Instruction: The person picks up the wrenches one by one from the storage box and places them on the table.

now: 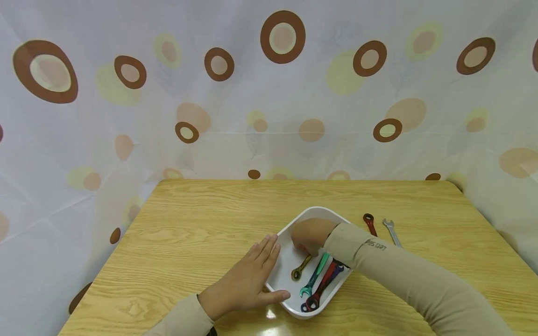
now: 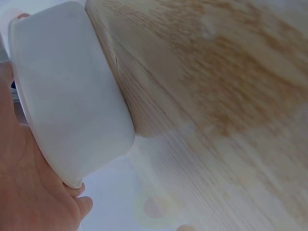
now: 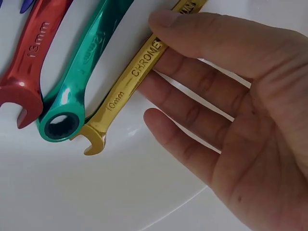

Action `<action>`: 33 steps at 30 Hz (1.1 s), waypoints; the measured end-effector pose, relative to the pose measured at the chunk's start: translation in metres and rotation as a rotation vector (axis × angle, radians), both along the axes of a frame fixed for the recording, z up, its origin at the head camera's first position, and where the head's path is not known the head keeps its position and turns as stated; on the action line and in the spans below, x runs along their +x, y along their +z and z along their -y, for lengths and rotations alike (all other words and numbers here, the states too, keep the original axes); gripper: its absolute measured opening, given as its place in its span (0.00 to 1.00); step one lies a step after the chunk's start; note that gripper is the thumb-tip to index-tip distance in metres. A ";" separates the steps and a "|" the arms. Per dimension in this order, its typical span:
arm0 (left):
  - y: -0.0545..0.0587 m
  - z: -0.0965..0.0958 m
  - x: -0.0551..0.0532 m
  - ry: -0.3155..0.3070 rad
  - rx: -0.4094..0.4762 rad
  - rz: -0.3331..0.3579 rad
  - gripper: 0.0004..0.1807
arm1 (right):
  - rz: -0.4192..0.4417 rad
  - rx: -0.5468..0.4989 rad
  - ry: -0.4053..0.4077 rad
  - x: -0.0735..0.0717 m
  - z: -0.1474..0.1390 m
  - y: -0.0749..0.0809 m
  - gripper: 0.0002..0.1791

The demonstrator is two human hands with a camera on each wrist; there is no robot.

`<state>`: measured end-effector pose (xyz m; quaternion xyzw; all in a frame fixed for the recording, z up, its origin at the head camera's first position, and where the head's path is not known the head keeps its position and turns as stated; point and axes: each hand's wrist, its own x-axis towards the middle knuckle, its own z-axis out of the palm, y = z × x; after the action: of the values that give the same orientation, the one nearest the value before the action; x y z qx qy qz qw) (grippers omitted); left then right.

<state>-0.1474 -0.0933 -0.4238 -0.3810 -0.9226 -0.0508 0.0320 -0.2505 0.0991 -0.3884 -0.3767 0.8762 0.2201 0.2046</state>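
Observation:
A white plastic bin [image 1: 317, 212] stands on the table and holds several coloured combination wrenches. Inside it, my right hand [image 1: 311, 234] pinches a gold 10mm wrench [image 3: 126, 79] between thumb and fingers. The gold wrench's lower end lies against a green wrench [image 3: 72, 91]. Beside that lie a red 13mm wrench [image 3: 34, 53] and a purple wrench [image 1: 337, 271]. My left hand [image 1: 245, 282] rests along the bin's left rim, fingers straight and thumb over the near edge. In the left wrist view its palm lies at the rim, above the bin's outer wall [image 2: 72, 91].
Right of the bin, a red ratchet wrench [image 1: 369, 223] and a silver wrench [image 1: 392, 231] lie on the wooden table [image 1: 201, 219]. My right forearm passes over the bin's right rim. A patterned cloth [image 1: 252, 93] hangs behind the table.

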 end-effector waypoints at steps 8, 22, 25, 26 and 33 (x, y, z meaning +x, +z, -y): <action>0.002 -0.001 0.000 -0.005 0.006 0.012 0.55 | 0.078 -0.028 0.022 0.001 -0.003 0.010 0.11; 0.000 -0.001 -0.001 -0.004 0.005 0.013 0.55 | 0.116 -0.161 -0.100 -0.010 -0.017 0.014 0.13; 0.000 -0.001 0.000 -0.001 0.004 0.014 0.55 | 0.131 -0.226 -0.098 -0.011 -0.022 0.021 0.13; 0.001 -0.001 0.000 -0.001 0.005 0.015 0.55 | 0.136 -0.248 -0.091 -0.011 -0.024 0.024 0.13; 0.002 -0.001 0.000 -0.007 0.010 0.004 0.54 | 0.178 -0.377 -0.038 -0.013 -0.036 0.047 0.11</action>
<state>-0.1475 -0.0927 -0.4219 -0.3840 -0.9211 -0.0565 0.0317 -0.2632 0.1348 -0.3413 -0.4098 0.8873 0.0145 0.2111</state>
